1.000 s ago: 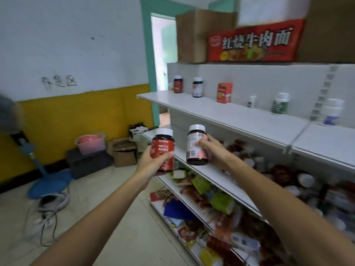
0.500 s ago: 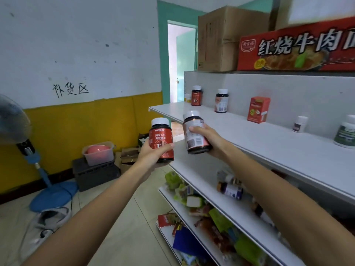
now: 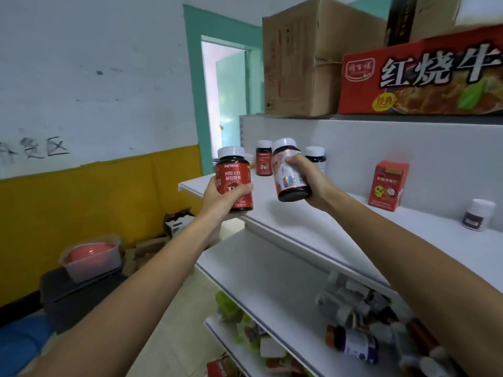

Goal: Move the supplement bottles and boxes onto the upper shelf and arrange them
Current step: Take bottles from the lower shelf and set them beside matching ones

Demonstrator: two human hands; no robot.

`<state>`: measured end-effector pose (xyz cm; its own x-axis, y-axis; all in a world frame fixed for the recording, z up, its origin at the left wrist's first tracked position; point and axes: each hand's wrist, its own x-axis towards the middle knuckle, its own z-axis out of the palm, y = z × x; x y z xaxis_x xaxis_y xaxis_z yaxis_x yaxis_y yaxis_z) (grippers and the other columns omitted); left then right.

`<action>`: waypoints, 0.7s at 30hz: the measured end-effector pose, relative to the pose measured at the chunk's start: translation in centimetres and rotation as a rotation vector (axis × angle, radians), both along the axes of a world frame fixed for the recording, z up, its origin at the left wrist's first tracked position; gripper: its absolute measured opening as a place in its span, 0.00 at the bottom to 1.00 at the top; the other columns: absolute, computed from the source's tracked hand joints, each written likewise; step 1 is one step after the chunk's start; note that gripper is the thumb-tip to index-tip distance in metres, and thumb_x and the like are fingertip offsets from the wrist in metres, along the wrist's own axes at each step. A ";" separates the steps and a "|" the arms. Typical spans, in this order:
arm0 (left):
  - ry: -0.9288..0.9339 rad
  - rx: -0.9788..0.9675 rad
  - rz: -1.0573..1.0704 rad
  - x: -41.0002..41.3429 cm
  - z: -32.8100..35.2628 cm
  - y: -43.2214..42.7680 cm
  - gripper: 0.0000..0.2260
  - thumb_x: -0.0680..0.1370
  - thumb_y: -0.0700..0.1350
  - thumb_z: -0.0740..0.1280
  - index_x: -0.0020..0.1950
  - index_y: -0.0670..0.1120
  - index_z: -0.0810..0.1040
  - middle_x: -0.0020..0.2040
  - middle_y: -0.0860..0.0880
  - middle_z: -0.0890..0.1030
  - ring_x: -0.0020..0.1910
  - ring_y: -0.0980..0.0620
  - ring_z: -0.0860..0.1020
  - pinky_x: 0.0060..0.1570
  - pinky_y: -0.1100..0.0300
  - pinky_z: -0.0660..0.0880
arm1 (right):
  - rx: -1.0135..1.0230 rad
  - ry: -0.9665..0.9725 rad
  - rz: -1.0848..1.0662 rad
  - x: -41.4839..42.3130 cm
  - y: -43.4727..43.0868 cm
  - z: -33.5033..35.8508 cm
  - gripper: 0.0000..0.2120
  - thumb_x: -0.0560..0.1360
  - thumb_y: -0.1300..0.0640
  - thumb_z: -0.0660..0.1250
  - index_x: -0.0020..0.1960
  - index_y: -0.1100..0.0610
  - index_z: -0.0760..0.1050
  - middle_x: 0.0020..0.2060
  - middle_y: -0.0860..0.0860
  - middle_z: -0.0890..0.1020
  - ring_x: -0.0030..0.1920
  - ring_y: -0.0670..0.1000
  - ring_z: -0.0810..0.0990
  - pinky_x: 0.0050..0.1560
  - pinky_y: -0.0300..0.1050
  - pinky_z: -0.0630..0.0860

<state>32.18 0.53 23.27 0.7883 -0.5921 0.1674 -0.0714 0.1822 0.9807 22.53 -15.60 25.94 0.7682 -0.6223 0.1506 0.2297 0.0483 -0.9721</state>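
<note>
My left hand (image 3: 221,200) grips a dark bottle with a red label and white cap (image 3: 233,177), upright, at the left front corner of the white upper shelf (image 3: 304,221). My right hand (image 3: 307,177) grips a second white-capped bottle (image 3: 289,170), tilted left, just above the shelf. Standing at the shelf's back are a red-label bottle (image 3: 264,161), a dark bottle (image 3: 316,157) partly hidden by my right hand, a red box (image 3: 388,185) and a small white-capped bottle (image 3: 477,214).
Cardboard boxes (image 3: 313,58) and a red noodle carton (image 3: 419,77) sit on top of the unit. Several bottles (image 3: 353,341) lie jumbled on the shelf below, with packets (image 3: 231,308) lower down. A dark bin with a pink tub (image 3: 89,257) stands by the yellow wall.
Both hands have carried their bottles up and forward to the upper shelf's left end. The right bottle now hangs over the shelf surface; the view has closed in on the shelf.
</note>
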 end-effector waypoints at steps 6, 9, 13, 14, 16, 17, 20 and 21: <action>-0.183 0.126 -0.023 7.8 -1.0 -10.0 0.25 0.68 0.53 0.75 0.61 0.50 0.71 0.54 0.51 0.78 0.53 0.50 0.76 0.55 0.57 0.71 | -0.263 0.111 -0.391 0.6 -6.0 -1.0 0.22 0.66 0.53 0.75 0.55 0.54 0.69 0.43 0.50 0.79 0.40 0.50 0.81 0.42 0.46 0.81; -0.299 0.221 -0.111 11.5 -1.0 -14.5 0.27 0.67 0.52 0.76 0.62 0.49 0.70 0.53 0.51 0.76 0.51 0.52 0.74 0.52 0.60 0.68 | -0.411 0.170 -0.710 1.4 -8.0 -1.6 0.23 0.69 0.57 0.74 0.58 0.51 0.65 0.43 0.45 0.76 0.41 0.44 0.78 0.39 0.40 0.78; -0.425 0.260 -0.241 14.9 -1.7 -19.3 0.28 0.65 0.47 0.77 0.61 0.46 0.72 0.56 0.50 0.77 0.51 0.54 0.73 0.50 0.62 0.67 | -0.459 0.215 -1.000 2.6 -10.1 -2.9 0.28 0.68 0.51 0.74 0.61 0.50 0.63 0.49 0.50 0.77 0.50 0.51 0.78 0.51 0.53 0.79; -0.447 0.265 -0.268 15.5 -1.9 -20.5 0.27 0.65 0.47 0.78 0.61 0.46 0.72 0.56 0.50 0.77 0.51 0.54 0.74 0.50 0.61 0.67 | -0.452 0.238 -1.046 2.7 -10.3 -3.2 0.28 0.67 0.49 0.74 0.61 0.50 0.64 0.51 0.52 0.77 0.52 0.52 0.78 0.53 0.53 0.78; -0.500 0.279 -0.283 16.2 -2.4 -22.5 0.27 0.64 0.50 0.78 0.60 0.47 0.73 0.56 0.49 0.78 0.53 0.51 0.75 0.52 0.59 0.69 | -0.432 0.313 -1.090 3.0 -10.8 -3.9 0.28 0.68 0.48 0.74 0.62 0.52 0.64 0.54 0.52 0.77 0.55 0.52 0.77 0.54 0.49 0.76; -0.544 0.293 -0.274 16.4 -2.7 -23.3 0.28 0.64 0.53 0.77 0.60 0.47 0.73 0.56 0.49 0.77 0.55 0.49 0.75 0.55 0.56 0.71 | -0.429 0.354 -1.092 3.1 -10.9 -4.3 0.28 0.69 0.47 0.74 0.62 0.52 0.64 0.55 0.52 0.77 0.56 0.52 0.77 0.54 0.49 0.74; -0.623 0.324 -0.232 16.1 -3.0 -24.6 0.33 0.63 0.55 0.77 0.62 0.42 0.69 0.61 0.42 0.71 0.60 0.42 0.71 0.61 0.51 0.68 | -0.458 0.471 -1.142 3.1 -11.3 -5.2 0.35 0.63 0.37 0.72 0.64 0.49 0.65 0.59 0.52 0.76 0.61 0.54 0.74 0.63 0.57 0.71; -0.611 0.320 -0.215 15.8 -2.9 -24.6 0.34 0.64 0.53 0.77 0.62 0.40 0.67 0.62 0.40 0.69 0.61 0.41 0.69 0.61 0.51 0.67 | -0.460 0.507 -1.149 3.0 -11.5 -5.3 0.38 0.60 0.35 0.72 0.65 0.48 0.64 0.59 0.52 0.76 0.63 0.55 0.73 0.64 0.59 0.70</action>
